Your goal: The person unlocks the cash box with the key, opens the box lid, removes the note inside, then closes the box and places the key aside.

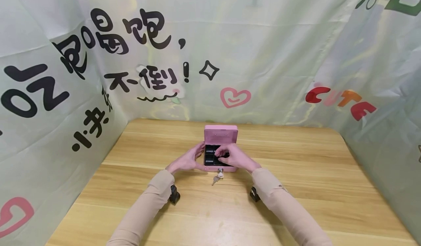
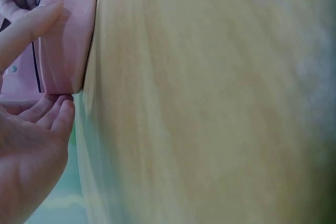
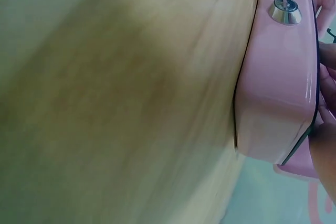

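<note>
A pink cash box (image 1: 230, 169) stands on the table with its lid (image 1: 221, 135) raised. Inside lies a black compartment tray (image 1: 209, 158). Keys (image 1: 215, 180) hang from the lock (image 3: 286, 10) on the front wall. My left hand (image 1: 188, 161) holds the box at its left front corner, thumb on the front wall and fingers along the left side. From the right, my right hand (image 1: 236, 156) reaches over the tray with bent fingers. Its fingertips are down among the compartments, and I cannot tell whether they pinch anything.
The wooden table (image 1: 296, 165) extends around the box on all sides. Behind it and at both sides hang pale printed cloth walls (image 1: 263, 74). A black wrist device (image 1: 174, 194) sits under the left sleeve, another (image 1: 254, 194) under the right.
</note>
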A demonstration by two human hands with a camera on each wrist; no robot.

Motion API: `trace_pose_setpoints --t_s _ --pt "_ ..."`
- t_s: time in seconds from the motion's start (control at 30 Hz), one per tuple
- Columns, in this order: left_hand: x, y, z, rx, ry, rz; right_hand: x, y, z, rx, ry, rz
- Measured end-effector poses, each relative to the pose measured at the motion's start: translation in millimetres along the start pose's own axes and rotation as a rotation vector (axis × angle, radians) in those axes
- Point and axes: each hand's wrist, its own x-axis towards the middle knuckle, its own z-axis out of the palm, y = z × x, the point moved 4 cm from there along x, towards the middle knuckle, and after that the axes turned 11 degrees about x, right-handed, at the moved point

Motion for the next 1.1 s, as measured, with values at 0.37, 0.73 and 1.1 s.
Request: trace_pose_setpoints --t_s 0.37,0.73,1.1 --pt "1.0 -2.5 -1.7 0.023 0.000 0.003 4.9 -5.1 0.4 -0.074 -0.007 0.128" --pt "-0.9 -2.4 -1.3 0.015 0.003 -0.007 6.8 -6.6 -0.2 -0.139 -0.018 0.106" --pt "0.2 -2.4 -0.6 -0.003 0.009 0.018 5.6 -11.6 -3.0 -0.165 0.000 0.057"
